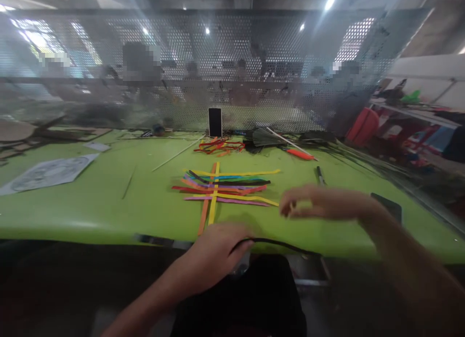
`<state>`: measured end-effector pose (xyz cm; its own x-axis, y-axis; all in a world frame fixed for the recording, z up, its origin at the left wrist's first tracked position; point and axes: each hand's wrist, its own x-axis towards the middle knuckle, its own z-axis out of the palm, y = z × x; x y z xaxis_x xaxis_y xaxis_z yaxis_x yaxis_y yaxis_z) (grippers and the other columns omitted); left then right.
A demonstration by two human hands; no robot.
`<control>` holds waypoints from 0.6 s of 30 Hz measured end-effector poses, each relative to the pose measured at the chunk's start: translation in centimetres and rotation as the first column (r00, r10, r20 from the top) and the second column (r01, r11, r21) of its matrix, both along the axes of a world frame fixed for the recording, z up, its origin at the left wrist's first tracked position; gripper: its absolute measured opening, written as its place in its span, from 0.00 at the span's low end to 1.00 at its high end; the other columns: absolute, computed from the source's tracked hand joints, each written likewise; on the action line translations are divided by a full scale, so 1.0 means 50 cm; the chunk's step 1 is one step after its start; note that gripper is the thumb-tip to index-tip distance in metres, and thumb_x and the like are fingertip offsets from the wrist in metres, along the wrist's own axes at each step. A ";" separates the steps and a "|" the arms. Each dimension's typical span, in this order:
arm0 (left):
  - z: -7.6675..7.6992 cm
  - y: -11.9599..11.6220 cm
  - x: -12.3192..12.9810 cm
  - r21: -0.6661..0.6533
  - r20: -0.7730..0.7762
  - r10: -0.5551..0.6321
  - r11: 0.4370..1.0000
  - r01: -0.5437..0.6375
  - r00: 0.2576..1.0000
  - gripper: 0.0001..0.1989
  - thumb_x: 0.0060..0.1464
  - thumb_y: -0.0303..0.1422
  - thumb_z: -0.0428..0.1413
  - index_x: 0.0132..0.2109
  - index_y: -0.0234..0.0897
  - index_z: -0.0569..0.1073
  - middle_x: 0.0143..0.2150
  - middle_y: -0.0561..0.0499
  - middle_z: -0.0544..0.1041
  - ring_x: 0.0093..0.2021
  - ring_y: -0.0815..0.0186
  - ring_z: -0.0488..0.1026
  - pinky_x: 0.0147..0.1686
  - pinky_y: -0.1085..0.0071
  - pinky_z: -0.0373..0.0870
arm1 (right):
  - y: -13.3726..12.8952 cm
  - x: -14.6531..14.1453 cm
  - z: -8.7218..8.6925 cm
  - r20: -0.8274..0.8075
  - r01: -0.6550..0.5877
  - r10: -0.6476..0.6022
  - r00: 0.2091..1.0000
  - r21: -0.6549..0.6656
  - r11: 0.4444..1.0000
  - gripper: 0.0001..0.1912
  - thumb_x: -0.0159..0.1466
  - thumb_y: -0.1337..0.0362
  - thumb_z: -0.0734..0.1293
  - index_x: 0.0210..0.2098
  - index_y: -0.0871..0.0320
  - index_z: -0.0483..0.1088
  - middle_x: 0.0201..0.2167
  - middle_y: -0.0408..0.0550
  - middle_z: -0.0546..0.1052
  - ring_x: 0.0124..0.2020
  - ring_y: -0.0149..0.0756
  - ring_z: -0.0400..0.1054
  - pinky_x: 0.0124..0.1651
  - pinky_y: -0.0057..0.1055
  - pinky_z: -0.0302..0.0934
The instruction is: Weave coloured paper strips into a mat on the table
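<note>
My left hand [221, 247] is closed at the table's front edge, with a thin black strip [283, 243] held between thumb and fingers and trailing to the right. My right hand [319, 201] hovers over the table, fingers curled and smeared by motion; whether they grip anything is unclear. Its fingertips are close to the right end of a yellow strip [254, 197]. Several coloured strips lie crosswise in front of me, woven with an upright orange strip [204, 213] and an upright yellow strip [212, 211]. A black strip [250, 183] is among the crosswise ones.
Behind the strips are a heap of red and orange strips [220, 146] and a propped phone [215, 122]. A printed sheet [51, 172] lies left on the green table [109, 206]. At right are a marker [320, 175], an orange-handled tool [300, 154] and a dark flat object [387, 207].
</note>
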<state>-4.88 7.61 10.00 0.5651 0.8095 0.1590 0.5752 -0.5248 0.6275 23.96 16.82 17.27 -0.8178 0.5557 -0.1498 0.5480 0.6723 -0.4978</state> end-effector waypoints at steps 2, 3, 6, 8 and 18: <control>0.008 0.007 0.010 0.116 -0.110 -0.009 0.993 0.022 0.994 0.09 0.68 0.30 0.52 0.47 0.41 0.78 0.42 0.50 0.80 0.41 0.60 0.76 0.43 0.66 0.71 | 0.110 0.041 0.006 -0.029 0.341 -0.342 0.939 0.193 0.920 0.12 0.71 0.59 0.63 0.45 0.55 0.78 0.42 0.48 0.82 0.43 0.38 0.76 0.46 0.32 0.65; 0.010 0.012 0.021 0.167 -0.170 -0.021 0.985 0.050 0.985 0.09 0.68 0.29 0.52 0.46 0.40 0.78 0.42 0.49 0.79 0.41 0.60 0.76 0.42 0.65 0.71 | 0.167 0.060 0.003 -0.048 0.508 -0.527 0.848 0.356 0.784 0.11 0.69 0.61 0.65 0.45 0.57 0.78 0.43 0.50 0.82 0.43 0.39 0.75 0.47 0.32 0.65; 0.000 0.029 0.065 0.352 -0.307 -0.032 0.925 0.145 0.951 0.09 0.62 0.21 0.54 0.43 0.35 0.78 0.46 0.43 0.76 0.47 0.56 0.74 0.45 0.62 0.72 | 0.307 0.094 -0.032 -0.048 0.605 -0.671 0.740 0.484 0.632 0.15 0.70 0.63 0.65 0.49 0.68 0.75 0.51 0.64 0.77 0.50 0.45 0.72 0.53 0.40 0.63; -0.018 0.035 0.094 0.414 -0.369 0.003 0.896 0.161 0.929 0.07 0.61 0.21 0.55 0.42 0.31 0.77 0.45 0.40 0.76 0.46 0.53 0.73 0.44 0.60 0.73 | 0.359 0.102 -0.067 -0.024 0.627 -0.722 0.691 0.516 0.583 0.17 0.70 0.59 0.69 0.53 0.64 0.72 0.54 0.58 0.75 0.51 0.44 0.72 0.54 0.45 0.68; -0.080 0.046 0.081 0.448 -0.138 0.029 0.893 0.036 0.990 0.10 0.63 0.20 0.52 0.47 0.34 0.75 0.41 0.45 0.75 0.42 0.57 0.72 0.42 0.62 0.71 | 0.401 0.121 -0.141 -0.086 0.696 -0.812 0.577 0.572 0.434 0.18 0.71 0.57 0.68 0.57 0.57 0.70 0.56 0.54 0.73 0.52 0.43 0.72 0.53 0.46 0.70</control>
<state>-0.85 9.93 5.99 0.6102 0.6684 0.4253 0.6359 -0.7334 0.2402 29.99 36.88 10.20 -0.0209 0.9638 0.2658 0.9968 0.0406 -0.0691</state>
